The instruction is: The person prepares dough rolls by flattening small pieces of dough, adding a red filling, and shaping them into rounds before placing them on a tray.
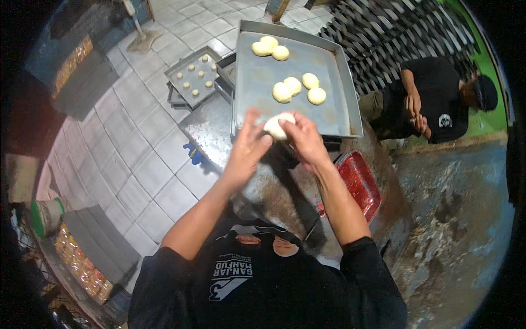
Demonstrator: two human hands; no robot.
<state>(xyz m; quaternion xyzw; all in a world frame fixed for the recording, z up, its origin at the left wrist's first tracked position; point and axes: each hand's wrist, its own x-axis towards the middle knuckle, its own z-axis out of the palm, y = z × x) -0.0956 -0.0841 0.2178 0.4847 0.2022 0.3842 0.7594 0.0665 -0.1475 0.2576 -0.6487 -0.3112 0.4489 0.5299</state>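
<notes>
My right hand [307, 141] is closed around a pale yellow ball of dough [278, 127], its thumb pressed on the near side. Just left of the dough is my left hand [246, 152], fingers stretched and apart, the fingertips smeared by motion. Whether its thumb touches the dough, I cannot tell. Both hands are over the near edge of a large grey metal tray [257, 74]. On that tray several round dough balls [282, 92] lie in small clusters, some touching.
Smaller trays [174, 71] with little dough pieces stand at the far left. A red tray [359, 183] lies by my right forearm. Another person [438, 101] is at the right, near stacked dark trays [394, 38]. A mop [143, 39] stands on the tiled floor.
</notes>
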